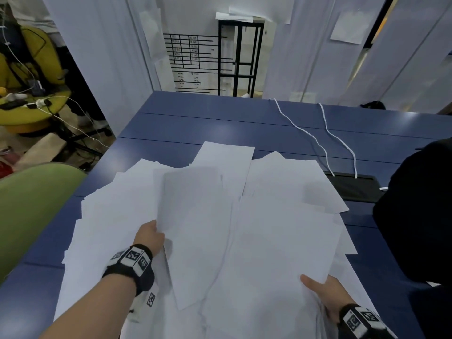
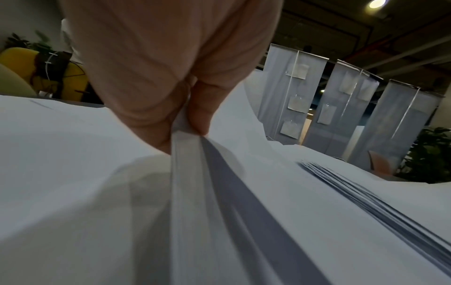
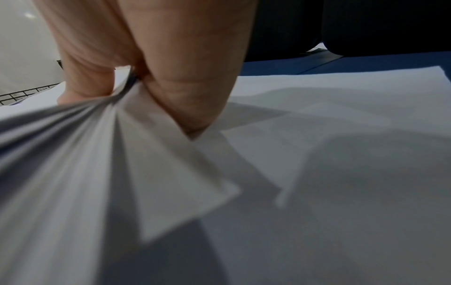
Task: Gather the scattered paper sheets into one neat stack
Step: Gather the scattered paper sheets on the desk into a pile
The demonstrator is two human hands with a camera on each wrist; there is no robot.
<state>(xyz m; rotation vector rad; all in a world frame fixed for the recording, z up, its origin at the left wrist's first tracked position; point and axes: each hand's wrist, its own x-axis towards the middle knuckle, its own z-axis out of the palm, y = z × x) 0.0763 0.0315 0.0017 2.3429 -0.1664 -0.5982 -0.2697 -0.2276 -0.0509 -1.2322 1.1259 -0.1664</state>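
Paper sheets (image 1: pixel 281 192) lie fanned across the blue tabletop (image 1: pixel 195 123), beside a black bag (image 1: pixel 415 216). Both hands pinch sheet edges: left hand (image 1: pixel 149 236) one bundle, right hand (image 1: pixel 325 292) another.

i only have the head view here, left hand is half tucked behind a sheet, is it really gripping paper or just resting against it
Observer: Gripping. In the left wrist view the left hand pinches the edges of several paper sheets between thumb and fingers.
Operator: and the right hand, i only see its thumb on top
Observer: The right hand also pinches a bundle; the right wrist view shows the sheets bunching into creases where the fingers close on them.
Operator: anything still loose on the right side
Observer: Yes, the right wrist view shows more sheets lying flat on the blue table beyond that hand, not in its grip.
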